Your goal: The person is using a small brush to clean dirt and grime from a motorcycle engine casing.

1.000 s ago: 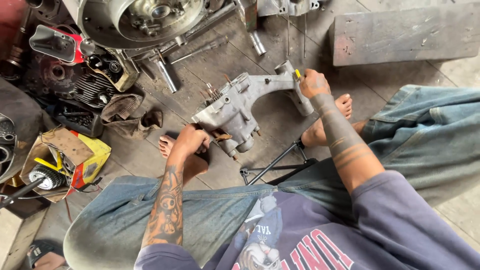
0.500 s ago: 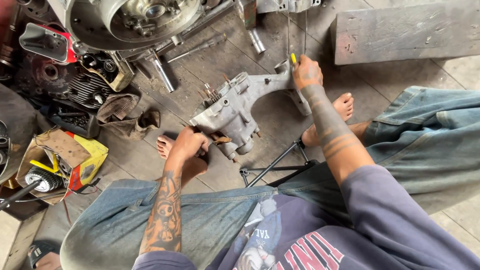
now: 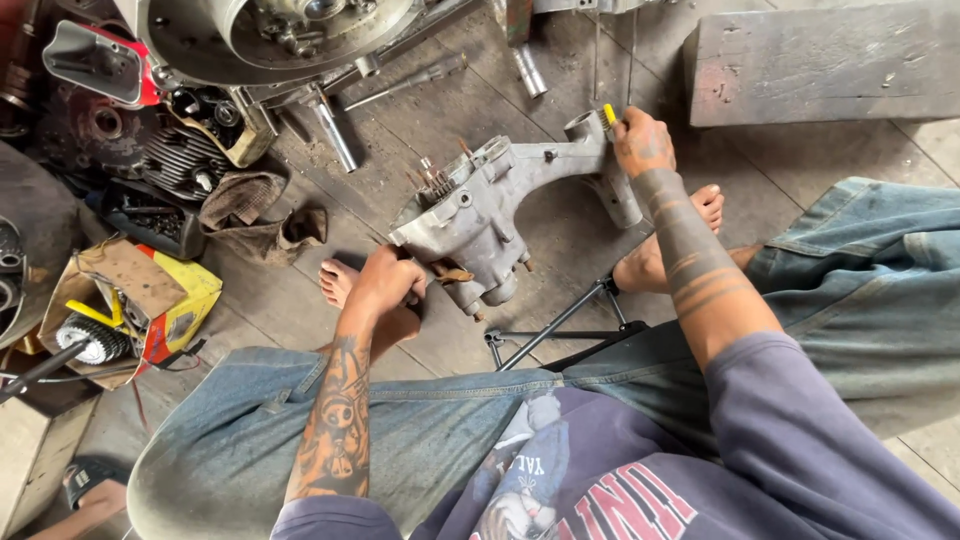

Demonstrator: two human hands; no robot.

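- The grey engine casing lies on the plank floor between the person's bare feet, its long arm reaching up and right.
- The left hand is closed on the casing's lower left edge, beside a brown rag tucked against it.
- The right hand is closed around a yellow-handled tool, held at the tip of the casing's arm.
- Open floor shows only above the casing and just under its arm; the feet hem it in left and right.
- A black metal stand lies just below the casing, near the knees.
- A grey wooden block sits near the right hand, up and right.
- Left of the casing lie a crumpled cloth, a finned cylinder and a yellow carton.
- A large round engine housing and loose shafts crowd the top edge.
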